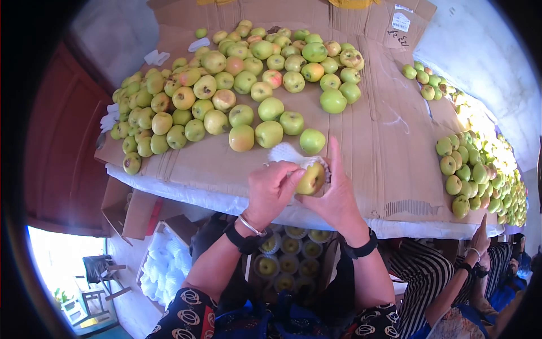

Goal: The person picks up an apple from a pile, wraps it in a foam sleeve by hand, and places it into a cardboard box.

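A yellow-green apple [311, 179] is held between my two hands above the front edge of the cardboard-covered table [372, 158]. White foam netting [287, 153] covers its far side, and its near side shows bare. My left hand [273, 189] pinches at the apple's left side with the fingers drawn together. Around the right side of the apple curls my right hand [335, 198], its index finger pointing up. A green apple [312, 141] lies on the cardboard just beyond my hands. Farther back spreads a large pile of green and yellowish apples [224, 100], some with brown spots.
Below the table edge, a box of netted apples [288, 263] stands close to my body. White foam nets [165, 269] fill a box at lower left. More apples [473, 172] lie at right, near another person's hand [480, 240] and striped clothing.
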`<state>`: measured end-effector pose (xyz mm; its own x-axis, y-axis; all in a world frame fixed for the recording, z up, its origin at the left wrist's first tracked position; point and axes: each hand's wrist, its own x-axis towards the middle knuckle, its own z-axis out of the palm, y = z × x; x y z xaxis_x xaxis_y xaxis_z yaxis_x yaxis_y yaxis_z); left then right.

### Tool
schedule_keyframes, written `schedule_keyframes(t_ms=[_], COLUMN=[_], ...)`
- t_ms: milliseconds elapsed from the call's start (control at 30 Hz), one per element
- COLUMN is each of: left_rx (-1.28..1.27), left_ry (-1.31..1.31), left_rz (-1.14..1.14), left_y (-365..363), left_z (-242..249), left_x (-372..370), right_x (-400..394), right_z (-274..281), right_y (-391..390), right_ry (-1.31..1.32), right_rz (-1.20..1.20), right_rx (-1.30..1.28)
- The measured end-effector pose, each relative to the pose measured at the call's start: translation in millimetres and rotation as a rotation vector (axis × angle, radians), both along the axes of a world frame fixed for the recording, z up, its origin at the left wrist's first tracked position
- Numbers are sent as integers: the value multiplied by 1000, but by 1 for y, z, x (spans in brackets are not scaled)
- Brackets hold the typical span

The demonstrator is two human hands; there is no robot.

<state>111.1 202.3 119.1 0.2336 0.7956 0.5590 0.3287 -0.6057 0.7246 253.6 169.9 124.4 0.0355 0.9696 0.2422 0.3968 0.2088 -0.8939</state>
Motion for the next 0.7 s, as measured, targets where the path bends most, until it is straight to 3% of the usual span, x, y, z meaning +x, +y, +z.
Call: schedule_keyframes(t_ms=[67, 133, 267, 367, 433, 467, 533, 633, 700], left_rx=[-15, -65, -147, -325, -725, -727, -907, -956, -940], left_ry=[44, -15, 17, -190, -560, -561, -773, -799, -821], left_rz=[12, -13, -72, 12, -306, -306, -524, -436, -405], left_y=[-3, -7, -11, -9, -9, -12, -17, -18, -15], left_z=[0, -3, -1, -7, -6, -8, -13, -24, -21], left_x=[1, 3, 0, -2, 4, 8, 14, 15, 13], right_x=[-2, -3, 1, 0, 1, 0, -4, -5, 0], right_z=[-2, -3, -10, -3, 3, 3, 3, 0, 1], right_y=[3, 0, 4, 4, 2, 1, 1, 4, 6], right_ry=[-25, -365, -208, -84, -172, -173, -243, -372, -273], right_rz=[-65, -127, -170, -297, -331, -331, -325, -285, -191], right_rx=[27, 154, 185, 111, 83, 81, 81, 118, 101])
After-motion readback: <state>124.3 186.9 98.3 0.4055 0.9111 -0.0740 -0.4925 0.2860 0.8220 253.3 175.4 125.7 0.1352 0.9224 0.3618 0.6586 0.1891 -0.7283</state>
